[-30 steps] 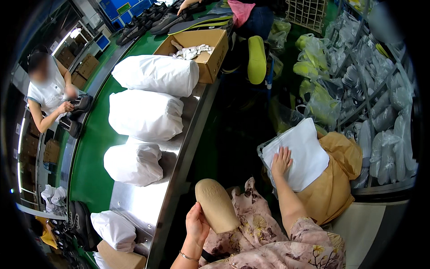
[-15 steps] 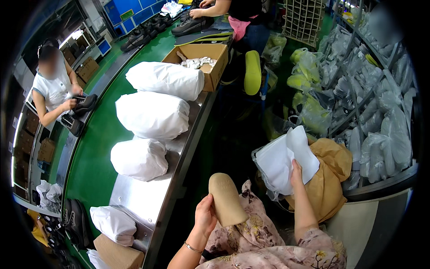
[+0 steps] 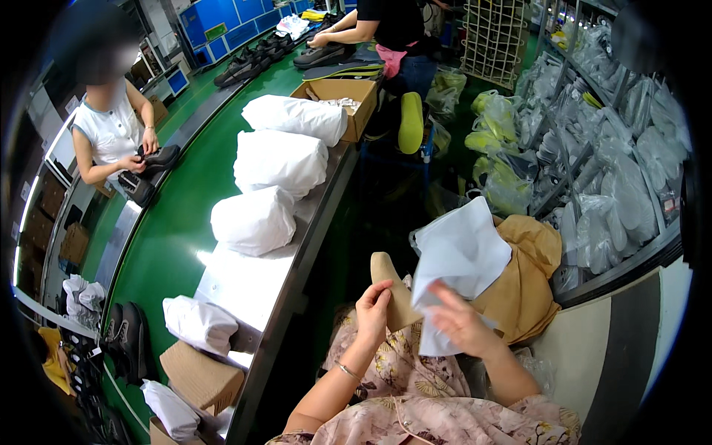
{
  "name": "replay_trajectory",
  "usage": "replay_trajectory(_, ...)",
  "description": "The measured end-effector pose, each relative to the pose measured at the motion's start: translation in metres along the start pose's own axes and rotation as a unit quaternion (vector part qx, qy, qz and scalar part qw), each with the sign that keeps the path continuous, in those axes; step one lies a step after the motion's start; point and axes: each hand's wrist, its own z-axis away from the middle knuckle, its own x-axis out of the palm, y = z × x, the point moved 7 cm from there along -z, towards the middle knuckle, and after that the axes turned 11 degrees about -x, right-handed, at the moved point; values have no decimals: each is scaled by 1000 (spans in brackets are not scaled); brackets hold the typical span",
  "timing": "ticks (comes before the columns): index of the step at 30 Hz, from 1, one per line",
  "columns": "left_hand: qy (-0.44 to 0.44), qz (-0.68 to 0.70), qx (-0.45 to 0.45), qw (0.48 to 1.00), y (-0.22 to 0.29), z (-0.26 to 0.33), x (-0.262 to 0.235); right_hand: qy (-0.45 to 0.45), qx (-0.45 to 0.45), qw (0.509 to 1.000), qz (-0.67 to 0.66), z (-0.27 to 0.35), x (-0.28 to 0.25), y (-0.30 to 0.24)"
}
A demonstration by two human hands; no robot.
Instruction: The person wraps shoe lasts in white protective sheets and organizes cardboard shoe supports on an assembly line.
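Observation:
My left hand point(image 3: 372, 313) grips a tan cardboard shoe insert point(image 3: 401, 293), curved and rounded at its top, above my lap. Close beside it, my right hand point(image 3: 463, 322) is smeared by motion. A thin white paper sheet point(image 3: 439, 343) is at its fingers, partly against the insert; the thumb's hold is hard to see. Behind this hand lies a stack of white sheets point(image 3: 463, 245) on a crumpled brown bag point(image 3: 530, 271). To my left, several white wrapped bundles point(image 3: 256, 220) rest along the bench edge.
A metal-edged bench with a green belt point(image 3: 178, 245) runs along my left. An open cardboard box point(image 3: 360, 100) stands at its far end. Tan cardboard pieces point(image 3: 200, 374) lie near left. Shelves of bagged grey soles point(image 3: 615, 178) stand right. Two co-workers handle dark shoes point(image 3: 159, 163).
My right hand has come left from the stack with a white sheet, toward the insert. My left hand has moved up and right, turning the insert. The view has shifted.

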Motion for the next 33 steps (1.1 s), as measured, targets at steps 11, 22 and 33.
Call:
replay_trajectory(11, -18, -195, 43, 980, -7, 57, -41, -304, -88, 924, 213, 36, 111, -28)
replay_trajectory(22, -10, -239, -4, 971, -35, 59, -45, -393, -8, 909, 139, 35, 131, -9)
replay_trajectory(33, 34, 99, -152, 983, -73, 38, -65, -132, 41, 975, -174, 33, 105, 35)
